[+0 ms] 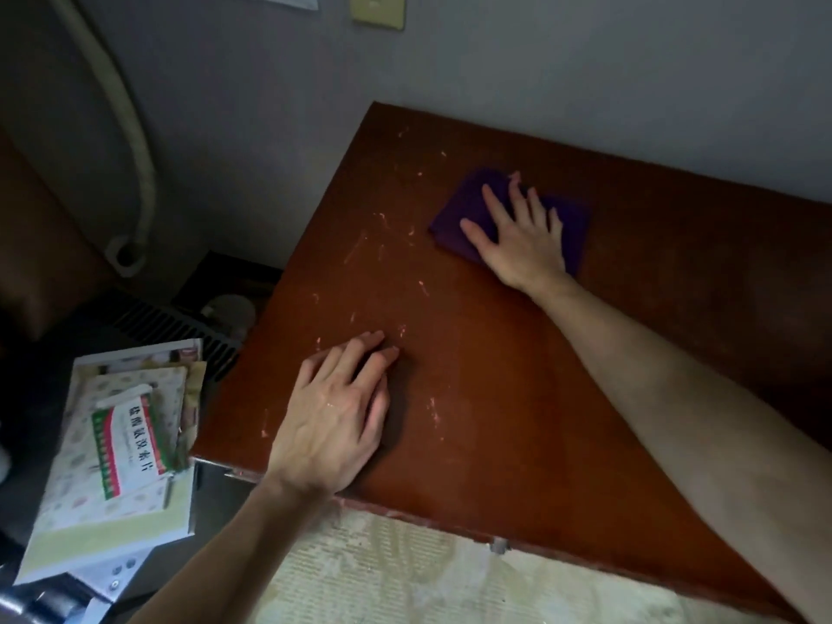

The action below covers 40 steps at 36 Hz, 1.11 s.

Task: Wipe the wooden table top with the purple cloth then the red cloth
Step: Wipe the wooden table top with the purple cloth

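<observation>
While the right hand [517,238] presses flat, fingers spread, on the folded purple cloth [454,218] near the wall, the left hand [335,412] rests open on the wooden table top [495,376]. Its scratched patches could snag the cloth; no red cloth is visible.

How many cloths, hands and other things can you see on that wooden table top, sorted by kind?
Cloths: 1, the purple cloth, lying flat under the right hand.
Hands: 2, the right hand pressing on the cloth, and the left hand resting on the bare table top.
Red cloths: 0 in view.
Total: 3.
</observation>
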{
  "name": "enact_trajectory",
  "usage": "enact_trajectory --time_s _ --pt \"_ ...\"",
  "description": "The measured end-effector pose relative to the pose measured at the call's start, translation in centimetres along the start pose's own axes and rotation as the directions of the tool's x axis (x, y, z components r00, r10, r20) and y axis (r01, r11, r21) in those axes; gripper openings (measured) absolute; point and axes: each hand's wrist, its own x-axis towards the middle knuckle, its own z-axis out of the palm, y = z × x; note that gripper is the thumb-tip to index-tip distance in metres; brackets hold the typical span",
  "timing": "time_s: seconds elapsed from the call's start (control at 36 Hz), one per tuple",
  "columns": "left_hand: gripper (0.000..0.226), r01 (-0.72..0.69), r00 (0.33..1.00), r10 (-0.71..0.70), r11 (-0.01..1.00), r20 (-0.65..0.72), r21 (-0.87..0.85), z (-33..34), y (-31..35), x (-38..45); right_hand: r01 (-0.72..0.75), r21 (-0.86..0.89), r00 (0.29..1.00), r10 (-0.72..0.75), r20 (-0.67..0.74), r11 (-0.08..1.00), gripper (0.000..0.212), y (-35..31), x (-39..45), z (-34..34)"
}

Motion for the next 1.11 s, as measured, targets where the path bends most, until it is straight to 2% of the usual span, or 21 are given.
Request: enact_trajectory --time_s 0.31,0.5,0.61,0.69,0.81,0.92,1.11 --pt "0.039 -0.039 0.985 0.025 0.996 -0.172 -0.075 -0.8 -0.4 -0.6 0.005 -0.023 0.998 -0.006 -0.065 1.000 0.080 -7.5 -18.4 2.5" --pt "0.038 -0.058 0.986 0.054 0.998 -0.156 -0.022 -3.3 -5.5 -0.4 0.098 -0.046 0.994 -0.100 -0.035 0.994 0.081 -9.6 -25.5 3.5" --pt "0.043 -0.092 0.991 0.089 0.995 -0.096 -0.026 -3.8 -8.9 -0.3 0.164 -0.073 0.986 -0.164 0.015 0.984 0.081 -9.1 -24.8 3.2" --pt "0.045 -0.096 0.993 0.088 0.990 -0.073 -0.108 -3.5 -9.4 -0.7 0.258 -0.069 0.966 -0.256 0.040 0.964 0.080 -8.2 -23.6 2.9" --pt "0.042 -0.121 0.991 0.112 0.984 -0.077 -0.134 -3.3 -9.1 -1.2 0.389 -0.046 0.921 -0.387 0.050 0.920 0.075 -6.9 -20.9 2.3" --pt "0.041 -0.080 0.993 0.064 0.983 -0.100 -0.164 -3.2 -9.2 -1.1 0.511 -0.023 0.858 -0.508 0.077 0.859 0.073 -6.0 -17.0 1.8" --pt "0.041 -0.088 0.994 0.081 0.990 -0.070 -0.109 -3.2 -9.1 -1.1 0.554 -0.022 0.830 -0.549 0.103 0.833 0.073 -6.3 -8.1 0.9"
